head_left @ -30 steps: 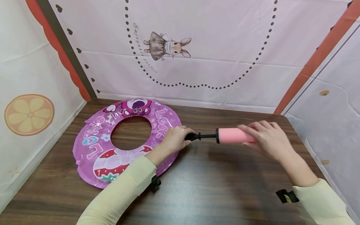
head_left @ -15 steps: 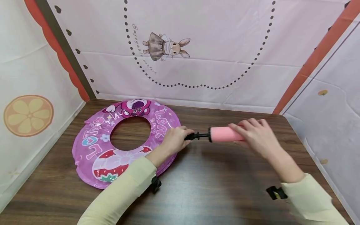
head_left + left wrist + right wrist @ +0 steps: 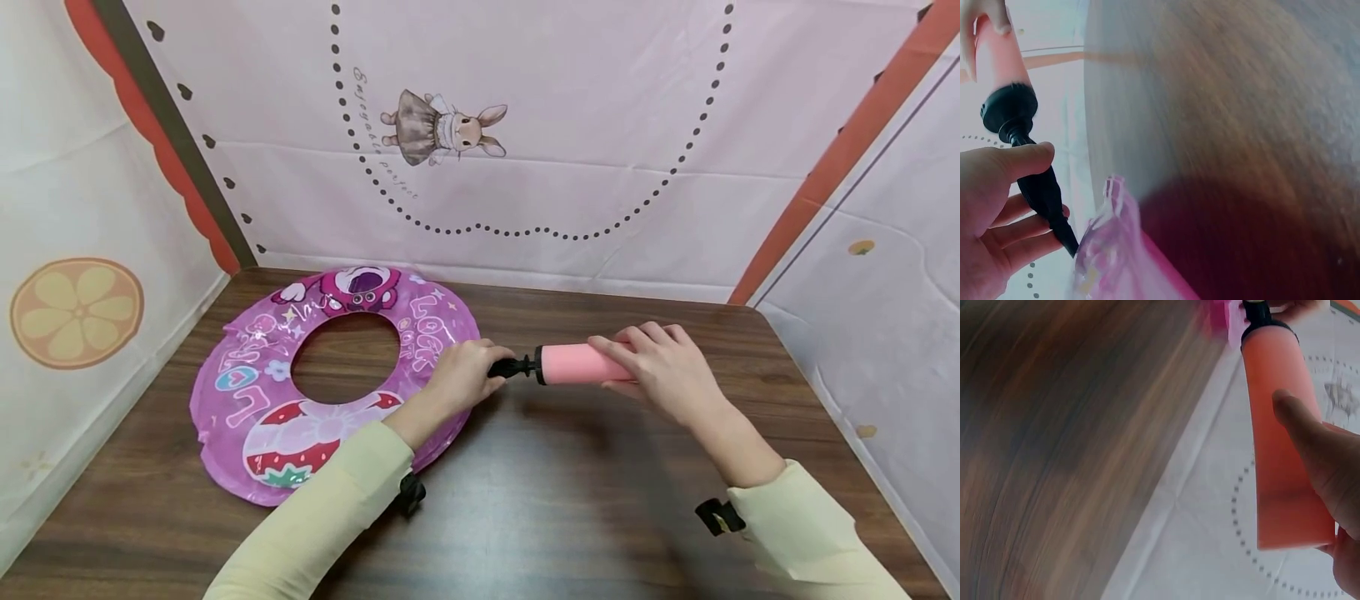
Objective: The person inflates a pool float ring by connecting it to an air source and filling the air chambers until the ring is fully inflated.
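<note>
The right hand and the pink barrel of the hand pump have slid left since the earlier frames, hiding the black rod; the left hand has hardly moved. Nearest comes the wood-grain worktop. Above it the pump is held with its long axis running left to right, its black nozzle pointing left. The right hand's fingers are curled round the barrel's right part. The left hand's fingers pinch the nozzle, whose thin tip reaches toward the purple swim ring; whether it sits in a valve is hidden. The ring lies at left, nearer the left hand. Farthest is the rabbit-printed backdrop.
</note>
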The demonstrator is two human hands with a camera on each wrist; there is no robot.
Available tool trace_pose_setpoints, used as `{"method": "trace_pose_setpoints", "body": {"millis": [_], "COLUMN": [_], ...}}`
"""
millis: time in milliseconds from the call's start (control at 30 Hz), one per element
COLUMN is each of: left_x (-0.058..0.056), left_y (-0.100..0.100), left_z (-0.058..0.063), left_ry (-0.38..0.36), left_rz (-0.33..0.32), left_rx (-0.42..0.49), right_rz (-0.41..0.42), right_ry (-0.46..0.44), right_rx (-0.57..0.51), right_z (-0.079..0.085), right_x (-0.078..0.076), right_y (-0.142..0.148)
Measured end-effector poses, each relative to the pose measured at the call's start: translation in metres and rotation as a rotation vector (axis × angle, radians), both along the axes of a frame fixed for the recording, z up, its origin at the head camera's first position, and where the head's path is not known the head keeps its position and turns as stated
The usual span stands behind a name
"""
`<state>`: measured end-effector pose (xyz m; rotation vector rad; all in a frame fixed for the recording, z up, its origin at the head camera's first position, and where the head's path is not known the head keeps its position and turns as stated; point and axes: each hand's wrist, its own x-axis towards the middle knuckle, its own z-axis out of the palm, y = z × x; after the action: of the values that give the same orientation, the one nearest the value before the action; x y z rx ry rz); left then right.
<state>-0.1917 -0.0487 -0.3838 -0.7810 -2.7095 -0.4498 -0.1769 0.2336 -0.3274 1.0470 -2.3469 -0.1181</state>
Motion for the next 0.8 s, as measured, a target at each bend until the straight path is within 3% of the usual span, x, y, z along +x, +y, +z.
{"method": "trace_pose_setpoints", "body": {"millis": [433,633,800], "left_x": [0.001,0.001,0.003], "left_y": [-0.003,0.001,0.004], "left_z": [0.005,0.007,0.005], "left_ry": [-0.030,-0.019,-0.001], "left_rz": [0.026,-0.020,-0.018], "left_rx": [-0.039,-0.038,-0.031], "right_rz": [-0.108,-0.015,0.004], "right_ry": [-0.082,-0.016,0.029], "right_rx": [-0.100,-0.052,0.012], "right_z": [0.027,0.015,0.004], "right_x": [0.018,0.006,-0.001], "right_y": [0.074,0.039,0.003]}}
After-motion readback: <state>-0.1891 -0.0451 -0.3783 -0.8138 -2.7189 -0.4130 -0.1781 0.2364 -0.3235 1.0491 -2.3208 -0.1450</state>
